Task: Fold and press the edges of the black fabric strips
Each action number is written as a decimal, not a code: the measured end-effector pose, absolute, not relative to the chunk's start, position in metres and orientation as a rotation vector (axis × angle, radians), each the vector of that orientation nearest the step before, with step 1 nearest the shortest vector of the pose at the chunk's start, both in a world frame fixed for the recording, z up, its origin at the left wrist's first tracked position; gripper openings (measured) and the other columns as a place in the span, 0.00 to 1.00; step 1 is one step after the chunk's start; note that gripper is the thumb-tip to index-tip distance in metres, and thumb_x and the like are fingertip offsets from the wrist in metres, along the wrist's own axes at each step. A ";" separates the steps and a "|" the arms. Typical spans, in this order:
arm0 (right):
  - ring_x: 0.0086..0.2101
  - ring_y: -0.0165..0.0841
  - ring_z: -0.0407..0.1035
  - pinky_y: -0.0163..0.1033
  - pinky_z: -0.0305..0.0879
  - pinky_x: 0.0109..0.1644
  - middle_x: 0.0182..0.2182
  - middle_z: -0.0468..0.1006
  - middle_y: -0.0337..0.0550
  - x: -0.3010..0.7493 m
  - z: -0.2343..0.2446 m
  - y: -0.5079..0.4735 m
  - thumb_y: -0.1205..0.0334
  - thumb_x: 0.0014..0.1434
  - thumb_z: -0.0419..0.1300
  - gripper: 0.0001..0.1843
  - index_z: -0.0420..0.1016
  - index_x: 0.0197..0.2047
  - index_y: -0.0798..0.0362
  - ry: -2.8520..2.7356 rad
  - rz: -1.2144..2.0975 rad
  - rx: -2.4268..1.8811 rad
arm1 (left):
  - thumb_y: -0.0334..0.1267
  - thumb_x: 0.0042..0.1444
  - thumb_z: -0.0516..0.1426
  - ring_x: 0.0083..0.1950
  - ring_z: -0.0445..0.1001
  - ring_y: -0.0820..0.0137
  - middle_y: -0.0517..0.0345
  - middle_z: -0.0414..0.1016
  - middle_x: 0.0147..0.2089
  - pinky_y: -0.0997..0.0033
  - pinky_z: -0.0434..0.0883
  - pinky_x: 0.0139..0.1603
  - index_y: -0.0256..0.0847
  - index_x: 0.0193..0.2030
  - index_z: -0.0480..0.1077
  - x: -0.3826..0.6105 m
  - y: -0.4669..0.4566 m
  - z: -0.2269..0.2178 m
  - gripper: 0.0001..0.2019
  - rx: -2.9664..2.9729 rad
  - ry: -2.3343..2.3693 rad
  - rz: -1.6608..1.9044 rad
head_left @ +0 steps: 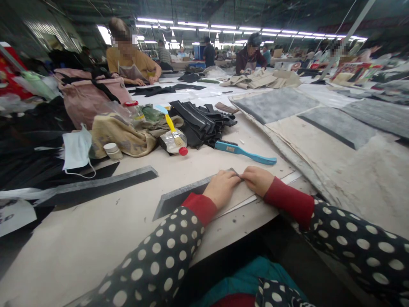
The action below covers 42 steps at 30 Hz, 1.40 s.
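Note:
A dark fabric strip with a grey border lies flat on the pale work surface in front of me. My left hand rests over its right part, with fingers closed at the strip's far right end. Close beside it, my right hand pinches the same end, and the fingertips of both hands nearly meet there. The fingers hide the exact edge they hold. Under my hands lies a pale board or sheet with a white edge. Another dark strip with a grey border lies to the left.
Beyond my hands lies a blue-handled brush. Behind it are a pile of black strips, a yellow paintbrush on a clear red-capped container, and a white-lidded jar. Grey pieces lie at right. Co-workers work across the table.

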State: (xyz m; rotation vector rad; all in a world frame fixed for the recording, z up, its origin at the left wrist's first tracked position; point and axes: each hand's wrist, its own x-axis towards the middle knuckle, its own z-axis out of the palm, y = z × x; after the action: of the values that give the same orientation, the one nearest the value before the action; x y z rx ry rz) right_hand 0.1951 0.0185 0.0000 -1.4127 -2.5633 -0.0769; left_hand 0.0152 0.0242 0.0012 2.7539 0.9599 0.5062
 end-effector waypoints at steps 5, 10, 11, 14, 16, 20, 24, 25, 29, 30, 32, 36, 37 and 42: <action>0.31 0.35 0.62 0.39 0.59 0.38 0.30 0.70 0.49 0.192 -0.001 0.013 0.73 0.54 0.47 0.15 0.74 0.36 0.59 -2.626 -0.263 -1.423 | 0.32 0.58 0.44 0.49 0.61 0.71 0.59 0.66 0.50 0.68 0.59 0.52 0.42 0.47 0.64 0.015 0.024 0.002 0.13 2.738 0.974 0.519; 0.32 0.35 0.61 0.40 0.61 0.40 0.32 0.70 0.50 0.201 0.000 0.004 0.73 0.52 0.47 0.16 0.72 0.41 0.60 -2.623 -0.185 -1.344 | 0.31 0.58 0.45 0.49 0.62 0.71 0.59 0.67 0.50 0.68 0.59 0.52 0.41 0.46 0.65 0.013 0.024 0.000 0.13 2.745 0.967 0.546; 0.32 0.35 0.61 0.40 0.61 0.40 0.32 0.70 0.50 0.203 -0.001 0.001 0.73 0.52 0.47 0.17 0.72 0.41 0.59 -2.602 -0.186 -1.343 | 0.31 0.58 0.45 0.49 0.61 0.71 0.59 0.67 0.50 0.69 0.59 0.52 0.41 0.46 0.65 0.013 0.024 0.000 0.13 2.751 0.963 0.550; 0.33 0.36 0.61 0.41 0.61 0.40 0.31 0.70 0.50 0.205 -0.002 -0.004 0.74 0.50 0.47 0.18 0.73 0.41 0.59 -2.548 -0.190 -1.363 | 0.31 0.57 0.45 0.49 0.61 0.71 0.59 0.67 0.50 0.69 0.59 0.52 0.41 0.46 0.65 0.013 0.024 -0.001 0.13 2.761 0.964 0.560; 0.33 0.36 0.62 0.41 0.61 0.41 0.31 0.70 0.50 0.206 0.001 -0.004 0.73 0.50 0.48 0.17 0.73 0.40 0.59 -2.547 -0.142 -1.369 | 0.31 0.58 0.45 0.49 0.62 0.71 0.60 0.67 0.50 0.69 0.59 0.52 0.41 0.46 0.65 0.013 0.024 -0.001 0.13 2.761 0.971 0.552; 0.34 0.34 0.65 0.38 0.62 0.42 0.31 0.71 0.49 0.206 0.008 0.005 0.68 0.54 0.48 0.15 0.74 0.38 0.59 -2.478 0.100 -1.386 | 0.31 0.58 0.45 0.48 0.62 0.71 0.60 0.67 0.49 0.69 0.60 0.51 0.42 0.46 0.65 0.013 0.024 0.000 0.13 2.777 0.973 0.548; 0.32 0.32 0.66 0.37 0.63 0.39 0.29 0.72 0.46 0.203 0.005 0.020 0.64 0.55 0.48 0.15 0.74 0.41 0.56 -2.374 0.235 -1.452 | 0.32 0.58 0.44 0.47 0.63 0.71 0.60 0.68 0.49 0.69 0.61 0.50 0.43 0.47 0.65 0.013 0.024 -0.001 0.13 2.775 0.976 0.565; 0.32 0.32 0.66 0.37 0.63 0.39 0.29 0.72 0.45 0.202 0.003 0.024 0.64 0.55 0.49 0.15 0.74 0.41 0.56 -2.358 0.255 -1.459 | 0.32 0.58 0.44 0.47 0.63 0.71 0.61 0.68 0.49 0.69 0.61 0.50 0.43 0.47 0.65 0.013 0.024 -0.001 0.13 2.773 0.977 0.572; 0.32 0.33 0.66 0.38 0.63 0.38 0.29 0.72 0.46 0.198 -0.003 0.032 0.64 0.53 0.51 0.14 0.74 0.40 0.57 -2.341 0.285 -1.428 | 0.32 0.58 0.44 0.46 0.63 0.70 0.60 0.68 0.48 0.69 0.62 0.49 0.43 0.46 0.65 0.014 0.023 -0.002 0.13 2.769 0.984 0.591; 0.32 0.33 0.66 0.38 0.63 0.38 0.29 0.72 0.46 0.197 -0.004 0.032 0.65 0.53 0.51 0.14 0.74 0.40 0.57 -2.340 0.274 -1.412 | 0.32 0.58 0.45 0.46 0.63 0.70 0.60 0.69 0.48 0.69 0.62 0.48 0.43 0.46 0.66 0.014 0.023 -0.002 0.13 2.765 0.981 0.599; 0.32 0.33 0.66 0.38 0.63 0.39 0.29 0.72 0.48 0.196 -0.006 0.031 0.66 0.53 0.51 0.14 0.74 0.40 0.58 -2.346 0.233 -1.364 | 0.32 0.58 0.45 0.46 0.64 0.70 0.59 0.69 0.48 0.68 0.62 0.49 0.42 0.45 0.66 0.014 0.024 -0.002 0.13 2.752 0.966 0.619; 0.31 0.33 0.63 0.37 0.61 0.38 0.28 0.71 0.49 0.191 -0.010 0.025 0.68 0.55 0.48 0.15 0.74 0.40 0.59 -2.405 0.051 -1.302 | 0.31 0.56 0.46 0.46 0.65 0.70 0.56 0.70 0.45 0.69 0.62 0.51 0.38 0.42 0.68 0.012 0.027 -0.001 0.12 2.711 0.931 0.625; 0.31 0.33 0.63 0.37 0.61 0.37 0.28 0.70 0.48 0.190 -0.010 0.024 0.69 0.55 0.48 0.15 0.74 0.40 0.59 -2.423 -0.012 -1.314 | 0.30 0.56 0.46 0.46 0.65 0.70 0.56 0.70 0.44 0.70 0.62 0.51 0.38 0.41 0.69 0.011 0.027 -0.001 0.12 2.691 0.943 0.624; 0.31 0.33 0.59 0.37 0.57 0.38 0.29 0.69 0.47 0.182 -0.009 0.021 0.74 0.53 0.48 0.14 0.73 0.38 0.58 -2.544 -0.265 -1.430 | 0.30 0.56 0.46 0.44 0.64 0.70 0.54 0.66 0.42 0.71 0.64 0.47 0.38 0.43 0.67 0.010 0.028 0.002 0.12 2.644 1.113 0.659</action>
State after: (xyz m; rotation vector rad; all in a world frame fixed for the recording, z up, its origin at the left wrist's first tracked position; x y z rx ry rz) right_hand 0.1820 0.0213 -0.0088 -1.4303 -2.5439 -0.2649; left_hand 0.0095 0.0279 0.0020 2.6438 1.1129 0.6585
